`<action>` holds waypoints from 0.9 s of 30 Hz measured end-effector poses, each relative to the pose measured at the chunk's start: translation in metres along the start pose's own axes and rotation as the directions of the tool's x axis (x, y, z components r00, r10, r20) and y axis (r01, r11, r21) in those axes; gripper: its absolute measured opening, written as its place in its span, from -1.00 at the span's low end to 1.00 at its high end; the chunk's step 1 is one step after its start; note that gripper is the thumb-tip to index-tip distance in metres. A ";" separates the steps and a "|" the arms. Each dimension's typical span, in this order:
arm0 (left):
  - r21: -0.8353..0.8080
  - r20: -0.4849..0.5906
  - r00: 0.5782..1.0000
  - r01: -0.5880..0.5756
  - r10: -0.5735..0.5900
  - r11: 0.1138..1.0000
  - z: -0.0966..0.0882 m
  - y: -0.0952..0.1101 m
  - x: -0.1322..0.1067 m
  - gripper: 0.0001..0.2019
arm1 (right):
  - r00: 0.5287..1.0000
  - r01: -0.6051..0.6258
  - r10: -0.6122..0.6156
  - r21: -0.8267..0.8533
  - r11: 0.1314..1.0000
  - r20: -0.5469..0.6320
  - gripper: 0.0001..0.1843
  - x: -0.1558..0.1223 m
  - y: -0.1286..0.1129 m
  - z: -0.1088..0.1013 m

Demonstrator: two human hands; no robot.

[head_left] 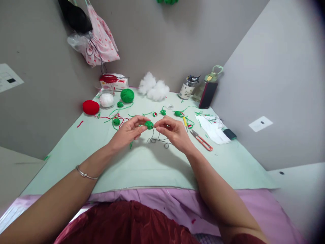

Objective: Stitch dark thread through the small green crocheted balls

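Note:
My left hand point(130, 132) pinches a small green crocheted piece point(149, 125) between thumb and fingers, a little above the table. Close on its right side, my right hand point(174, 132) is closed in a pinch; what sits between those fingertips is too small to make out. Dark thread point(152, 139) hangs in loose curls below the green piece and the right hand. Just beyond the hands lie more small green pieces point(163, 112) with yarn tails. Orange-handled thread snips point(201, 140) rest to the right of my right hand, near a yellow-handled tool point(185, 121).
Red yarn point(90, 107), white yarn point(106, 100) and a green yarn ball point(127, 96) sit at the back left. White stuffing point(153, 87) lies against the wall. A pen cup point(186, 88), a phone point(208, 95), a bottle point(200, 90) and white tissue point(213, 130) occupy the right.

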State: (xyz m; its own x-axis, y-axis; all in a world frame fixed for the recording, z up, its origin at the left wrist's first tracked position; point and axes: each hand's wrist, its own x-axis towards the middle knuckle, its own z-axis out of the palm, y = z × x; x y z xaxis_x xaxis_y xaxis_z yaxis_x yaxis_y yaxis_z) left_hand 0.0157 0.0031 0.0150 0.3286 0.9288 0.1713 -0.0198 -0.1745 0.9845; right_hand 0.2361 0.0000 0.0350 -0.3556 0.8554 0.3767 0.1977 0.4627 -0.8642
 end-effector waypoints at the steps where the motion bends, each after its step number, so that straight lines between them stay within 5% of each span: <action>1: 0.068 -0.040 0.999 -0.020 0.023 0.997 0.000 0.003 0.000 -0.82 | 1.000 0.003 -0.003 -0.019 1.000 -0.015 -0.88 0.000 0.000 -0.001; 6: 0.220 -0.012 0.999 -0.048 0.052 0.974 -0.010 0.014 -0.002 -0.53 | 1.000 0.004 -0.004 -0.056 0.998 0.009 -0.87 0.001 0.004 -0.006; 11: -0.205 0.020 0.997 0.074 -0.071 0.976 -0.012 0.016 -0.001 -0.55 | 0.996 0.000 0.005 -0.060 0.998 0.085 -0.86 0.000 0.002 -0.003; 16: -0.568 0.055 0.968 0.230 -0.243 0.790 -0.009 0.021 0.000 -0.63 | 0.994 0.020 -0.015 -0.052 0.998 0.104 -0.86 -0.002 -0.001 0.000; 19: -0.658 0.111 0.966 0.249 -0.235 0.711 -0.011 0.021 0.000 -0.64 | 0.994 0.021 -0.019 -0.016 1.000 0.112 -0.83 -0.002 0.001 0.001; 22: -0.577 0.110 0.980 0.200 -0.167 0.792 -0.015 0.017 0.000 -0.67 | 0.994 0.018 -0.022 0.041 0.999 0.107 -0.81 -0.002 0.004 -0.001; 27: -0.181 0.169 0.985 0.075 -0.044 0.981 -0.017 0.009 -0.002 -0.66 | 0.998 0.025 -0.030 0.079 0.997 0.062 -0.82 0.000 0.008 -0.004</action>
State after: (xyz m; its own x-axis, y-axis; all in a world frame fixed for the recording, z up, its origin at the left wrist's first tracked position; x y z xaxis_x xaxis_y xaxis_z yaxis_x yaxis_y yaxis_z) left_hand -0.0010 0.0046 0.0243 0.4837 0.8672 0.1186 -0.1661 -0.0421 0.9852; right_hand 0.2412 0.0047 0.0293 -0.4170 0.8253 0.3808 0.1157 0.4638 -0.8784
